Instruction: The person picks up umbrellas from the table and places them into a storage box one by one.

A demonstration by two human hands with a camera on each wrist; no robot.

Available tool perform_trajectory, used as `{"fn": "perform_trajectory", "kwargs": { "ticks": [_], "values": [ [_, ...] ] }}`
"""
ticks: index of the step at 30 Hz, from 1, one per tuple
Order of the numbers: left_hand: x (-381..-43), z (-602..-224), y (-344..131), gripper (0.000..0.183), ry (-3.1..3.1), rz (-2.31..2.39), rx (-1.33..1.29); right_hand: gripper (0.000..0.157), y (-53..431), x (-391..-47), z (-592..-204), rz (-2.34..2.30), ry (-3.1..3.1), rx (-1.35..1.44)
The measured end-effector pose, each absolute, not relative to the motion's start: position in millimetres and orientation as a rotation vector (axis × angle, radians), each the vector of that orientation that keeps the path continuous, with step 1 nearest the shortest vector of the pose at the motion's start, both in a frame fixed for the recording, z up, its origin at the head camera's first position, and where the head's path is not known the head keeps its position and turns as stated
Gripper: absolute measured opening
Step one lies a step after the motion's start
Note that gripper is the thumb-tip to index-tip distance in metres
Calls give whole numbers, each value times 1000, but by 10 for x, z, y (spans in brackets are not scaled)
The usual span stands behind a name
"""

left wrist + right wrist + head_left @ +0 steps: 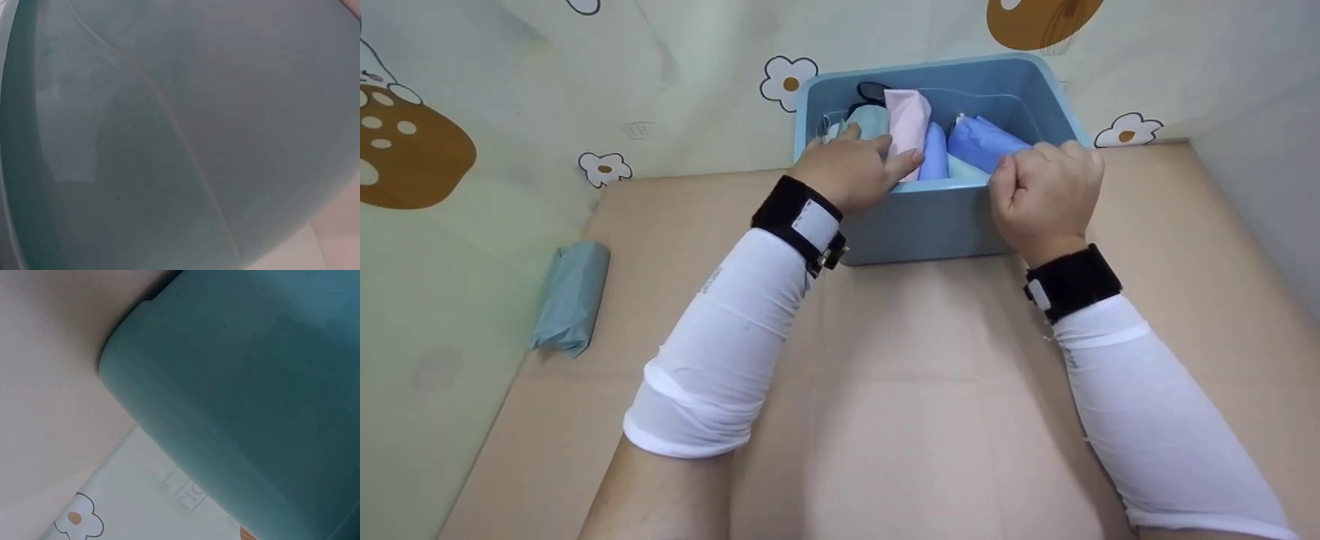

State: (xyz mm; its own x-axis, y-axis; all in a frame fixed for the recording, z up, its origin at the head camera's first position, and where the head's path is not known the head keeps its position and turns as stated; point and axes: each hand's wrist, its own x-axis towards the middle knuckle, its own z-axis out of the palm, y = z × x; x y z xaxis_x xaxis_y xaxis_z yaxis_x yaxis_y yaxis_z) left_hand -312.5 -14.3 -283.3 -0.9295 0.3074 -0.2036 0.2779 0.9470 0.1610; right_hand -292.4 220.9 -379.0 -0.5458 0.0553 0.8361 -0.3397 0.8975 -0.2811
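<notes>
A blue plastic bin [930,225] stands at the back of the table against the wall. My left hand [851,169] reaches over its near left rim, fingers spread and thumb extended, over a teal rolled bundle [870,120]. Whether its fingertips touch the bundle is hard to tell. With curled fingers, my right hand [1050,191] grips the rim at the near right corner. Between the hands, the bin holds a pink bundle [908,116] and blue bundles [982,142]. Both wrist views show mostly the bin's outer wall [236,112], [225,399], with no hand visible.
Another teal rolled bundle [574,296] lies on the table's left edge, beside the wall. A black loop [873,92] shows at the back left inside the bin. The patterned wall covering [697,97] rises right behind the bin.
</notes>
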Motion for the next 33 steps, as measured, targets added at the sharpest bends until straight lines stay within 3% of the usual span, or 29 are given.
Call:
{"fn": "perform_trajectory", "kwargs": {
  "ticks": [20, 33],
  "values": [
    [-3062, -2787, -207, 93, 2755, 177, 455, 52, 2196, -2898, -3720, 492, -2110, 218],
    [-2897, -3247, -538, 73, 3242, 278, 787, 50, 2214, -2881, -3737, 429, -2122, 250]
  ]
}}
